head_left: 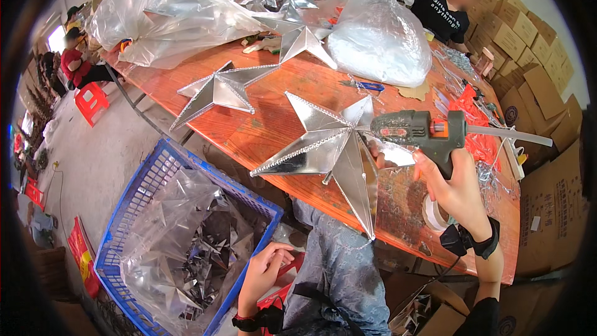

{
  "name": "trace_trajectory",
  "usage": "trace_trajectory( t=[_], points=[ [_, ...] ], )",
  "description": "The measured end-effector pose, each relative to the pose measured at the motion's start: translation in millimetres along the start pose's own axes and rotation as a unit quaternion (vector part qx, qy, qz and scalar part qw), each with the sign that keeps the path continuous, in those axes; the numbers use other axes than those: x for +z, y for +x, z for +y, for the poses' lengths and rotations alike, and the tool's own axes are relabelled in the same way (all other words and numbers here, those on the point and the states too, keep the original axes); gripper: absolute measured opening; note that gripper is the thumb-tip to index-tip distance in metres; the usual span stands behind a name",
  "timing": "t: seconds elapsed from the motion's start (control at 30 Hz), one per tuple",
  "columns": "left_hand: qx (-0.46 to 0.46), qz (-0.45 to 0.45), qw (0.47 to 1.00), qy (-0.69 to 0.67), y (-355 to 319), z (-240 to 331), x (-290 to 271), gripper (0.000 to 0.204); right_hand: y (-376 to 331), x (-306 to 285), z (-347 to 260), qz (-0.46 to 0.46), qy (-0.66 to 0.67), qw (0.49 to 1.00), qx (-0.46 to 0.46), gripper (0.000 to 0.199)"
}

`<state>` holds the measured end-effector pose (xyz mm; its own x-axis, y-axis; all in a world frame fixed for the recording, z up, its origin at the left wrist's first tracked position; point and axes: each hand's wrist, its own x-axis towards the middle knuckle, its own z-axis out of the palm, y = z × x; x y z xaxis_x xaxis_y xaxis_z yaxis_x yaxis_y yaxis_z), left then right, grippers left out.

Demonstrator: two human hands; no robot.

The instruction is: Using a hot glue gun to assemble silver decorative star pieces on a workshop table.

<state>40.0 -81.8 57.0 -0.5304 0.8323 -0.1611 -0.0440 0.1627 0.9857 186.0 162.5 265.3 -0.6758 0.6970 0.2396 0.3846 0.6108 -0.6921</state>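
My right hand (457, 190) grips a dark glue gun (423, 130) with a clear glue stick poking out of its back. The gun's nozzle touches the middle of a silver five-pointed star (333, 149) lying on the wooden table (273, 118). My left hand (264, 270) hangs low beside my lap, fingers curled, resting near a red object and the rim of a blue basket (140, 196). It holds nothing that I can see.
The blue basket holds a clear bag of silver stars (186, 242). More silver stars (221, 90) lie on the table, with large plastic bags (379, 37) behind. A tape roll (435, 214) sits by my right wrist. Another person (444, 3) sits opposite; cardboard boxes (528, 68) stack at right.
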Motion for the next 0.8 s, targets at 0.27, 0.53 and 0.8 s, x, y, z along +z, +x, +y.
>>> trace_trajectory(
  t=[0.27,0.53,0.8],
  points=[
    [-0.001,0.001,1.000,-0.003,0,-4,-1,0.022,-1,0,0,0.000,-0.015,1.000,0.003,0.015],
    [-0.004,-0.004,1.000,0.001,1,-6,-1,0.022,-4,5,9,0.043,-0.047,0.996,-0.070,0.029],
    [-0.013,0.001,1.000,0.008,0,-2,0,0.022,-8,2,5,0.029,-0.057,0.997,-0.051,0.025]
  ],
)
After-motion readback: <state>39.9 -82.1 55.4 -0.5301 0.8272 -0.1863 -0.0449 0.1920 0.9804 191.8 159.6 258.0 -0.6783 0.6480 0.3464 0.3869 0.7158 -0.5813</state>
